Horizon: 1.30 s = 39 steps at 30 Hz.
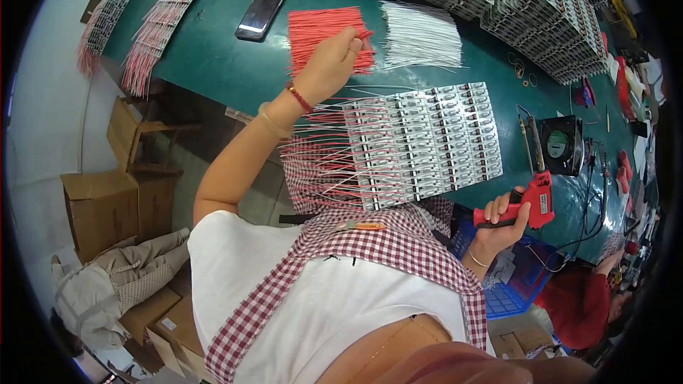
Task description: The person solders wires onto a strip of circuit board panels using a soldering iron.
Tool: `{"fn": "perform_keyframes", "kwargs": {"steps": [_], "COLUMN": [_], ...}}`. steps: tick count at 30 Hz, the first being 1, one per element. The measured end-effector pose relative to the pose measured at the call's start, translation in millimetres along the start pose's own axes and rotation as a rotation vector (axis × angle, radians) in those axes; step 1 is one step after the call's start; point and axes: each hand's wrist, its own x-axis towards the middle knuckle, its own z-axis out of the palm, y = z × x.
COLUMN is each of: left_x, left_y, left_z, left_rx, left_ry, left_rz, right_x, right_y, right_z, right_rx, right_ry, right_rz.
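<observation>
My left hand (333, 62) is over the bundle of red wires (313, 28), its fingers pinched together on wire at the bundle's right end. How many wires it grips is hidden. My right hand (504, 222) is wrapped round the handle of a red soldering gun (542, 199), whose tip points toward the far side of the table. Between my hands lies a panel of small circuit boards (441, 144), with red and white wires (324, 146) hanging off its left edge over my checked apron. A bundle of white wires (421, 37) lies to the right of the red one.
Tall stacks of board panels (541, 14) stand at the far right. A black phone (264, 11) and wired panels (167, 25) lie at the left on the green table (206, 64). Near the soldering gun is a black square device (563, 144). Another person's red sleeve (576, 306) shows lower right.
</observation>
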Motion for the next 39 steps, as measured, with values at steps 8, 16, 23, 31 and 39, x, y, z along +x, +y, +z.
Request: {"fn": "perform_keyframes", "kwargs": {"steps": [8, 16, 23, 31, 39], "left_x": [40.0, 5.1, -2.1, -12.0, -17.7], "left_y": [-21.5, 19.2, 9.4, 16.1, 60.4], "left_z": [-1.9, 37.6, 45.9, 47.2, 24.9], "left_rx": [-0.581, -0.717, -0.592, -0.790, -0.549], "left_ry": [0.346, 0.499, 0.422, 0.391, 0.048], "left_rz": [0.086, 0.208, 0.202, 0.203, 0.103], "right_x": [11.5, 14.0, 14.6, 10.5, 8.4], "right_y": [-4.6, -4.0, -4.4, -2.2, -9.5], "right_z": [9.9, 2.9, 11.0, 12.8, 13.8], "right_rx": [-0.012, -0.007, -0.015, 0.000, -0.027], "right_ry": [-0.004, 0.005, -0.043, -0.049, -0.011], "right_rz": [-0.042, -0.011, -0.013, 0.020, 0.031]}}
